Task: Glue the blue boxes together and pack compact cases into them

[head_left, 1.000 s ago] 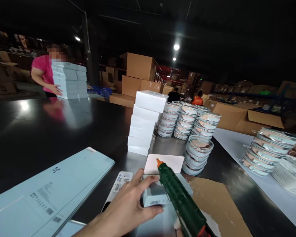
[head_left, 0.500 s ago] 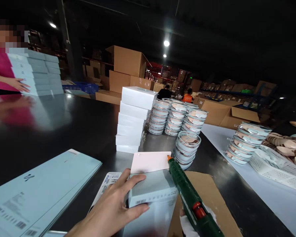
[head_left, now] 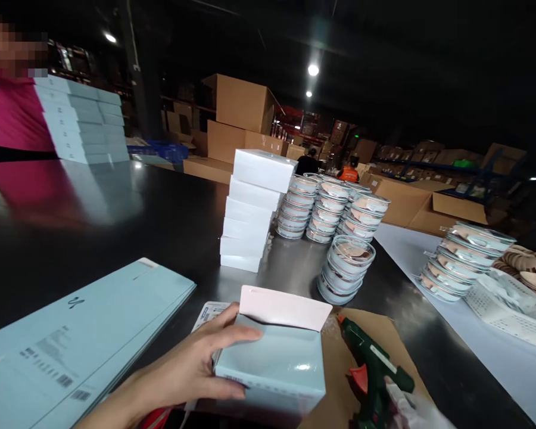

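My left hand (head_left: 205, 363) grips a light blue carton (head_left: 272, 363) from its left side, thumb on the near face and fingers on top. The carton's pale pink flap (head_left: 286, 307) stands up at the far edge. To the right, a green glue gun (head_left: 375, 357) with an orange tip and red trigger lies on its side over a brown cardboard sheet (head_left: 339, 411). At the gun's rear is my right hand (head_left: 413, 405), blurred and partly covered in white; whether it still grips the gun is unclear. A printed label card (head_left: 205, 313) shows behind my left hand.
Flat blue cartons (head_left: 84, 333) lie at left. Ahead stand a stack of white boxes (head_left: 250, 208) and several stacks of round clear-lidded containers (head_left: 346, 268). A white basket (head_left: 500, 310) is at right. A person in pink (head_left: 13, 113) stands beside stacked boxes (head_left: 84, 119).
The glue gun has moved from the flap's corner down and right onto the cardboard. The carton has tilted, with its flap now more upright. The co-worker's hand is no longer visible on the stack.
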